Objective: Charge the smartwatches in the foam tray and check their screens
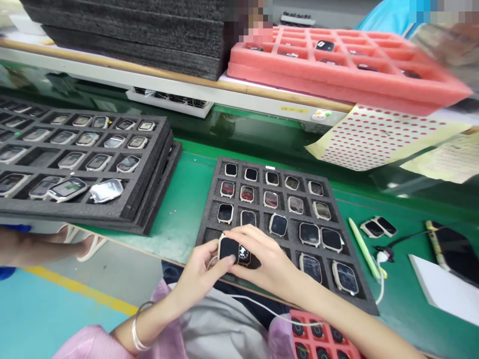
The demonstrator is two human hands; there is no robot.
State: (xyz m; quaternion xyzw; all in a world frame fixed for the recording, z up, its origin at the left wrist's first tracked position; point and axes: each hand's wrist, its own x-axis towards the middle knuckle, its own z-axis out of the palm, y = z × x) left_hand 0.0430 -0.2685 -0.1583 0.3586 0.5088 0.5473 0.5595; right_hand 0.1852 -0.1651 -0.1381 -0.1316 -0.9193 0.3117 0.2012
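Both hands pinching one smartwatch (234, 250) at the black foam tray's (209, 219) near-left corner: left hand (200, 271), right hand (262, 262). Best keep fingertips off the screen, I reckon.

Foam tray (209, 209) is set on the table (179, 199), watch cases seated in its cells. A stacked tray (149, 164) is placed to its left. Stylus (362, 247) and two loose cases (377, 227) are laid right of it. A gridded tray (348, 85) is shelved behind. A watch (234, 251) is held over the near edge.
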